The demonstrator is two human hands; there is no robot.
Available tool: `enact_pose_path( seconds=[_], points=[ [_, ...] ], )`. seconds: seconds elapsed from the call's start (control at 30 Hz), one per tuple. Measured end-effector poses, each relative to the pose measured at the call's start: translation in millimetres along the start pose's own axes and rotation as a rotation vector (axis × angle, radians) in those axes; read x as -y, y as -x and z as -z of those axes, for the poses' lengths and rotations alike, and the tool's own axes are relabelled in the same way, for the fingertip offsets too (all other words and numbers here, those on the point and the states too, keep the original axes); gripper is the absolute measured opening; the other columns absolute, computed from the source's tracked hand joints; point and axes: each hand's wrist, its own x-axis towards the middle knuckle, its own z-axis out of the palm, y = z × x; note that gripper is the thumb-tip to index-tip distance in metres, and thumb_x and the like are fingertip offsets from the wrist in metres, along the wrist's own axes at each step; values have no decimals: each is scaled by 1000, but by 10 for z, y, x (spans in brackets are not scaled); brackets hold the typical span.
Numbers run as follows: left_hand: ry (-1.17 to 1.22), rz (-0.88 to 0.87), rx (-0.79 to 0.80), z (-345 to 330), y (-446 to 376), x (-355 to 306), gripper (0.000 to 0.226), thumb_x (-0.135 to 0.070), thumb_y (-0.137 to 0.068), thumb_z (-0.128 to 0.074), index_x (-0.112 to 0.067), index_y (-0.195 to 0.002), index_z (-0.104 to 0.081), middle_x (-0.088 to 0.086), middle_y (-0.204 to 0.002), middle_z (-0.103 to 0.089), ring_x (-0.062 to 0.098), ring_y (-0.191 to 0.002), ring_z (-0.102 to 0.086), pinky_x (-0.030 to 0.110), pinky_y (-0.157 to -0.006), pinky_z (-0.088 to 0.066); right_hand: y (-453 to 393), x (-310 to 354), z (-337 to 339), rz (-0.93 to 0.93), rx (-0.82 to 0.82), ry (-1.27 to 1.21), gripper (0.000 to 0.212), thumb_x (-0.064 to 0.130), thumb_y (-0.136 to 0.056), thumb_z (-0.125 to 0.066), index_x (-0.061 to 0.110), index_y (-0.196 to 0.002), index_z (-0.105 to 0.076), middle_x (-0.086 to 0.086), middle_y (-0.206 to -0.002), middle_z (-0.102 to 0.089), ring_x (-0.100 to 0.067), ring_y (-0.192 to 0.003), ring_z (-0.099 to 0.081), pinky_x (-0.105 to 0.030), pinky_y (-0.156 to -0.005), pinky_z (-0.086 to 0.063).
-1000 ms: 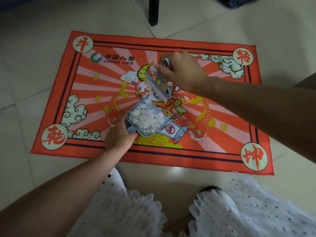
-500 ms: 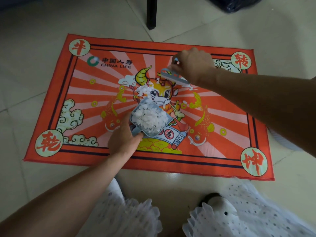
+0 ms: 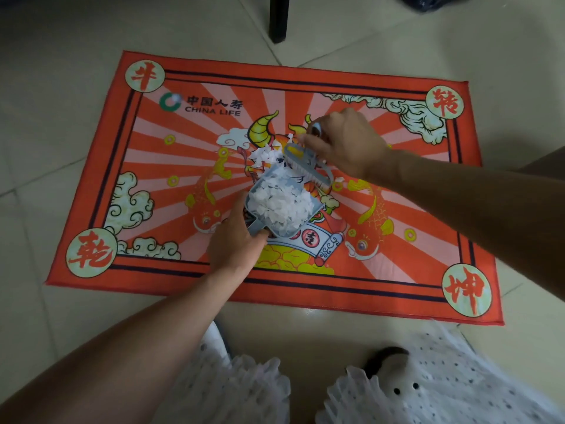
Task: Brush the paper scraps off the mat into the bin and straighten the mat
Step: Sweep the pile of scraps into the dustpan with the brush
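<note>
An orange-red printed mat (image 3: 305, 289) lies on the tiled floor, slightly askew. My left hand (image 3: 234, 244) grips the handle of a small grey-blue dustpan (image 3: 282, 206) that rests on the mat's middle and is heaped with white paper scraps. A few more paper scraps (image 3: 260, 156) lie on the mat just beyond the pan's mouth. My right hand (image 3: 345, 142) holds a small grey-blue brush (image 3: 308, 165), whose bristles sit at the pan's far edge beside those scraps.
A dark furniture leg (image 3: 278, 19) stands on the tiles beyond the mat. A dark bag-like object (image 3: 434, 1) shows at the top right edge. White frilled clothing (image 3: 238, 390) and a slipper (image 3: 388, 365) are at the bottom.
The brush has come down from a raised position to the pan's mouth, against the loose scraps. The dustpan and my left hand have stayed in place on the mat.
</note>
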Motion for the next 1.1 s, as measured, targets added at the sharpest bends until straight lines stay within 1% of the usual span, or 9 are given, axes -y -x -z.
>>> enact_pose_path(
  seconds=[0.2,0.3,0.4,0.53,0.6,0.7,0.83,0.93,1.1],
  points=[
    [19,-9,8,7,9,-27,81,-22,-85,-71,-35,-151,-26,-3,-125,-63,20,-95,-62,26,-66,-35,38,149,-71,34,19,14,50,44,-99,-42,8,-63,-48,-11,-54,-49,-29,-48,-46,-35,-49,-40],
    [33,-23,7,2,19,-19,81,-21,-85,-70,-36,-150,-26,-5,-123,-63,10,-79,-51,25,-62,-33,41,154,-64,25,8,-19,49,43,-99,-43,9,-63,-50,-11,-56,-52,-29,-49,-48,-33,-50,-38],
    [32,-21,5,-7,20,-8,81,-22,-85,-70,-37,-150,-26,-4,-123,-62,9,-75,-46,26,-62,-32,55,184,-52,57,3,-9,50,43,-98,-43,7,-65,-54,-11,-56,-55,-28,-50,-51,-34,-50,-40],
    [26,-22,14,-14,-18,31,82,-22,-85,-71,-38,-151,-26,-6,-119,-64,16,-87,-59,27,-60,-36,33,182,58,71,-45,6,49,43,-98,-44,9,-64,-52,-10,-55,-54,-27,-48,-49,-33,-48,-39],
    [31,-19,25,-17,-46,63,84,-24,-83,-72,-41,-150,-25,-7,-122,-63,21,-98,-65,30,-69,-43,6,139,149,55,-85,12,49,46,-97,-42,11,-64,-51,-7,-55,-52,-25,-49,-47,-33,-49,-39],
    [19,-13,41,-3,-69,83,87,-26,-81,-73,-45,-148,-22,-8,-131,-61,23,-109,-64,39,-82,-51,-6,24,274,-3,-129,52,48,46,-97,-42,12,-65,-51,-4,-51,-42,-27,-49,-44,-32,-50,-32],
    [-4,-26,61,23,-80,69,88,-29,-80,-74,-48,-147,-20,-7,-136,-59,22,-114,-63,44,-86,-53,50,-190,366,-62,-145,146,45,46,-98,-42,13,-69,-51,-3,-52,-37,-31,-53,-44,-31,-52,-27],
    [-17,-38,66,21,-84,59,87,-29,-80,-73,-49,-146,-20,-9,-130,-62,20,-105,-66,42,-80,-54,127,-326,362,-51,-118,197,43,44,-99,-42,12,-73,-56,-6,-56,-44,-31,-54,-44,-32,-52,-30],
    [-17,-41,69,-26,-89,35,85,-30,-82,-73,-44,-149,-22,-12,-111,-65,20,-92,-68,40,-74,-54,259,-427,220,-25,-74,155,47,42,-100,-41,7,-76,-63,-12,-59,-59,-29,-50,-54,-36,-51,-48]
  ],
)
